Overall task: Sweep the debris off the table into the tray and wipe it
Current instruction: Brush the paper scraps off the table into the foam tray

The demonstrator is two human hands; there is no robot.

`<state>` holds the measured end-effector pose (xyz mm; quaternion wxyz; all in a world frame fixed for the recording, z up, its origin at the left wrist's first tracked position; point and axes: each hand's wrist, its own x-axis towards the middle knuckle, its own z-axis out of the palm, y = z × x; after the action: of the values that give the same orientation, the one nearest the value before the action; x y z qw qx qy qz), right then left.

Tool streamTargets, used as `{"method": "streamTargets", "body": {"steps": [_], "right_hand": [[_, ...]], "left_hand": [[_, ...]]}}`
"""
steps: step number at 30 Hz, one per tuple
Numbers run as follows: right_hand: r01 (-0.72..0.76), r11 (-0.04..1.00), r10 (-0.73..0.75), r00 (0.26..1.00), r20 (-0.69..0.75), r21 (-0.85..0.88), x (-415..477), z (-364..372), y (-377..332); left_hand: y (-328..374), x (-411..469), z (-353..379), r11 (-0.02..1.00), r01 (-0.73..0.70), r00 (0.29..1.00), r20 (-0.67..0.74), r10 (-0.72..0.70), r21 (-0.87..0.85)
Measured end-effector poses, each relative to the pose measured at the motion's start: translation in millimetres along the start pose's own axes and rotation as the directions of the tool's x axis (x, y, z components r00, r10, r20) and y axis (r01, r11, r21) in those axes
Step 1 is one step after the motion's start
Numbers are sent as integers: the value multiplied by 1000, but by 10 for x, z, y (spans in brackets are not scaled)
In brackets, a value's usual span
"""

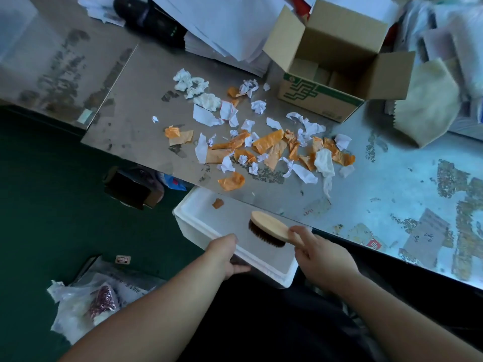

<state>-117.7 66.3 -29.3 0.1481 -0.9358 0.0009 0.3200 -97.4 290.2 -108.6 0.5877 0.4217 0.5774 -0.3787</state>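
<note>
Several crumpled white and orange paper scraps [261, 145] lie spread over the worn metal table [130, 105]. A white foam tray [193, 226] sits just below the table's near edge, with one small orange scrap [217, 203] inside it. My left hand [224, 254] grips the tray's near rim. My right hand [321, 257] holds the handle of a wooden brush [269, 227] with dark bristles, which hovers over the tray by the table edge.
An open cardboard box [332, 82] stands at the back of the table, beside stacked white papers [230, 27]. A beige cloth [428, 108] lies at the right. On the dark green floor sit a plastic bag [86, 304] and a small dark box [130, 189].
</note>
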Motion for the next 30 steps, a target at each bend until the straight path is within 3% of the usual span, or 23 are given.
{"method": "streamTargets", "body": {"steps": [6, 12, 25, 30], "right_hand": [[-15, 998, 21, 994, -106, 59, 96, -122, -218], [1, 1000, -2, 981, -195, -4, 517, -362, -592], [69, 985, -70, 998, -3, -157, 312, -6, -775], [64, 994, -77, 986, -147, -89, 453, -213, -932]], "left_hand": [[50, 1, -168, 999, -22, 1000, -12, 22, 25], [122, -68, -342, 998, -43, 999, -18, 44, 41], [266, -45, -608, 995, -61, 998, -21, 63, 73], [363, -16, -702, 997, -66, 998, -12, 66, 30]]}}
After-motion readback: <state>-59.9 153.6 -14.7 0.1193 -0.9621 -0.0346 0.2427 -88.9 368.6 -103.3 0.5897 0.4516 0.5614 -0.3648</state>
